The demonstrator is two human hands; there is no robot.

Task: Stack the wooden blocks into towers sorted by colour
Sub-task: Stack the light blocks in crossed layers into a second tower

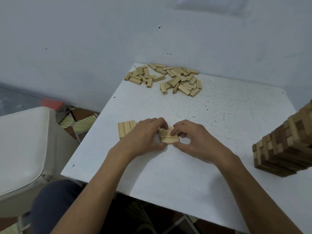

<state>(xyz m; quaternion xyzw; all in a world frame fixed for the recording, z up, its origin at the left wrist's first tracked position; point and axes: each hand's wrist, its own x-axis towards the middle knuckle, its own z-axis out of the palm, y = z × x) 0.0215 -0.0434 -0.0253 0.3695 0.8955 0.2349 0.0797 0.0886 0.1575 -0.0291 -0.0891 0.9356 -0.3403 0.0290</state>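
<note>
1. Head view, work surface: a white speckled table point(185, 174) stands against a pale wall point(84, 39).
2. Task item, centre: a row of three light blocks point(169, 137) lies flat on the table. The blocks sit side by side, touching, with their long sides running left to right. The row lies between the two hands.
3. Left hand point(145, 134): the fingers point(160, 123) are curled over the far left edge of the row, and the thumb presses its near left corner. State: grasping the row, pinched between fingers and thumb.
4. Right hand point(194, 139): the index finger point(175, 130) is bent down onto the top of the row at its right end, and the thumb touches the near right corner. State: grasping the same row. The remaining fingers are curled and rest just beside the row.
5. Task item, left: a second row of light blocks point(125, 129) lies flat just beside the left hand, which partly hides it.
6. Task item, far edge: a pile of loose light blocks point(163, 78) lies scattered near the wall, well apart from both hands.
7. Task item, right edge: a tower point(283, 144) of brown and tan blocks in crossed layers stands on the table. It is blurred, and the frame cuts off its top.
8. Off the table, left: a white cushion point(22, 146) and a patterned floor point(79, 120).
</note>
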